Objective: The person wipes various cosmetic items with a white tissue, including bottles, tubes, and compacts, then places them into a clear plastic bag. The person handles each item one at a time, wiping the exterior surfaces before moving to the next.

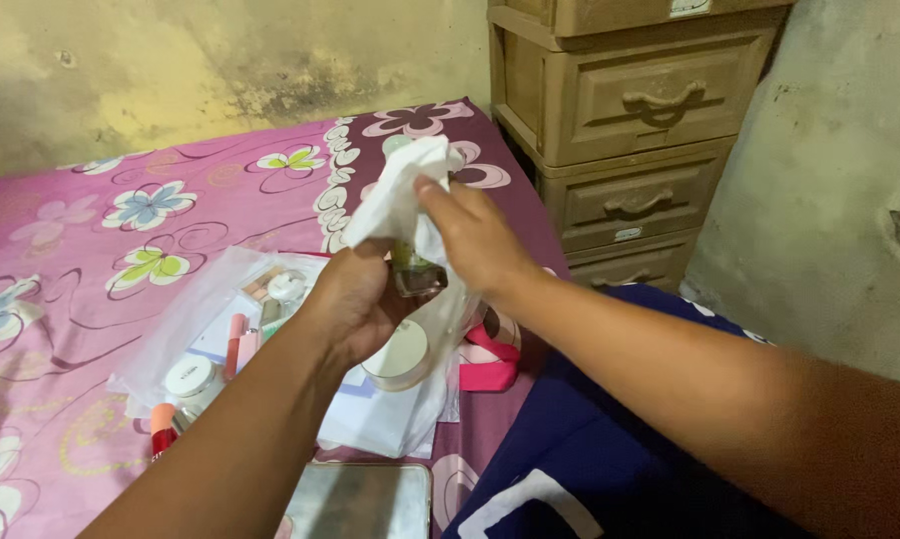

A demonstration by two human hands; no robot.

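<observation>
Nearest edge of the bed: a phone [360, 499] with a grey reflective screen lies flat at the bottom of the view; just right of it is dark blue cloth with a white mark [590, 469], under the right forearm.
Surface: a bed sheet [71, 260], pink with a maroon band on its right side, printed with flowers and swirls; it covers all the bed that shows.
Clear plastic bag [201, 309]: lies open on the sheet left of the hands, with white paper under it and small cosmetics on and beside it, among them a white-lidded jar [193, 379], a pink tube [234, 344], an orange-capped red tube [162, 427] and a round cream-coloured compact [400, 354].
Pink strap [490, 364]: on the sheet just right of the compact, touching the blue cloth.
Left hand [355, 299]: fingers closed around a small bottle [410, 268], held upright above the bag; the bottle looks greenish, though most of it is hidden.
Right hand [475, 235]: fingers pinch a white tissue [400, 195] pressed against the bottle's top.
Far right: a beige plastic drawer unit [630, 110] with 3 drawers showing, hard against the bed's right edge.
Room: a stained yellowish wall [201, 60] behind the bed's far edge, and a grey wall [849, 180] with chipped plaster right of the drawers.
</observation>
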